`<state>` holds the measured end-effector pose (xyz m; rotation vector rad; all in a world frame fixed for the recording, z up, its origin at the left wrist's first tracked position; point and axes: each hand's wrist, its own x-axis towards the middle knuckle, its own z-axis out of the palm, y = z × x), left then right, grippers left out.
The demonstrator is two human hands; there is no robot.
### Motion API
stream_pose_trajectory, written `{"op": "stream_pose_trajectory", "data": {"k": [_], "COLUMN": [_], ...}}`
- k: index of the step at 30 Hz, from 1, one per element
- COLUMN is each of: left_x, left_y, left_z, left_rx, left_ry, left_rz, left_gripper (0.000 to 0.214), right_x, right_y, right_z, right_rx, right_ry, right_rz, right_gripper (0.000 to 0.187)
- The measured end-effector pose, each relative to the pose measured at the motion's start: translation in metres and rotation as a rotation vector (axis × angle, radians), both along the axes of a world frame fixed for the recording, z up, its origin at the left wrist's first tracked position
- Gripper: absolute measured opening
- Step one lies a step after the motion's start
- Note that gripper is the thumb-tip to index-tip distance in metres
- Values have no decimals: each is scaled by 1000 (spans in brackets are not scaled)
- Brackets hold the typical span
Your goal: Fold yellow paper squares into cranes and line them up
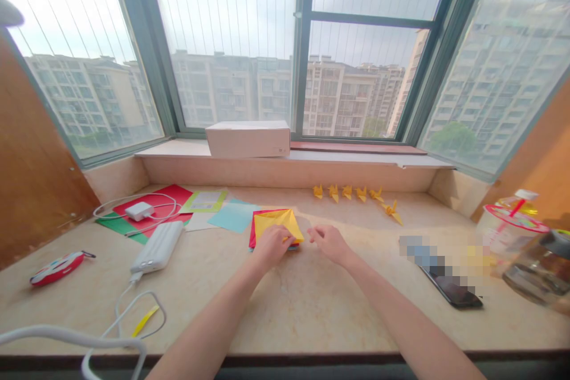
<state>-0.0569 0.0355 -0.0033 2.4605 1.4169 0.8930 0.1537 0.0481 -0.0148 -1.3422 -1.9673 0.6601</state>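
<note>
A stack of square origami paper [252, 230] lies mid-table, with red and blue edges showing under a yellow sheet [271, 221] that has crease lines. My left hand [272, 243] rests over the front of the stack, fingers closed on the yellow sheet near its right corner; part of the sheet is hidden beneath the hand. Just right of the paper and apart from it, my right hand [330, 242] is curled closed, with nothing visible in its fingers. Behind and to the right stand several folded yellow paper cranes [347, 192], one of them [392, 212] nearer.
At left lie coloured sheets [234, 215], a white charger [139, 211], a power bank [157, 247], looping cables [164, 312] and a red-and-white object [60, 268]. At right are a phone [449, 285], a drink cup [507, 228] and a dark-lidded jar [541, 267]. A white box [248, 139] sits on the sill.
</note>
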Motion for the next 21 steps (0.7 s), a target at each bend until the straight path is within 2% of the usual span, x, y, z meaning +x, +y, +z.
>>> {"op": "stream_pose_trajectory", "data": {"k": [5, 9, 12, 14, 17, 21], "left_x": [8, 13, 17, 18, 17, 11], "left_y": [-5, -11, -13, -12, -8, 0], "left_z": [3, 2, 0, -2, -5, -1], "left_rx": [59, 193, 216, 199, 225, 279], "left_ry": [-16, -49, 15, 49, -20, -386], "left_rz": [-70, -289, -423, -463, -380, 40], "left_gripper": [32, 26, 26, 25, 20, 30], "right_x": [10, 9, 8, 8, 11, 18], "right_y": [1, -4, -7, -6, -1, 6], "right_z": [-9, -6, -4, -4, -6, -6], "right_rx": [-103, -199, -239, -241, -201, -111], "right_ry": [93, 219, 327, 396, 489, 575], "right_rz": [-32, -38, 8, 29, -3, -89], "right_gripper": [51, 61, 49, 37, 28, 29]}}
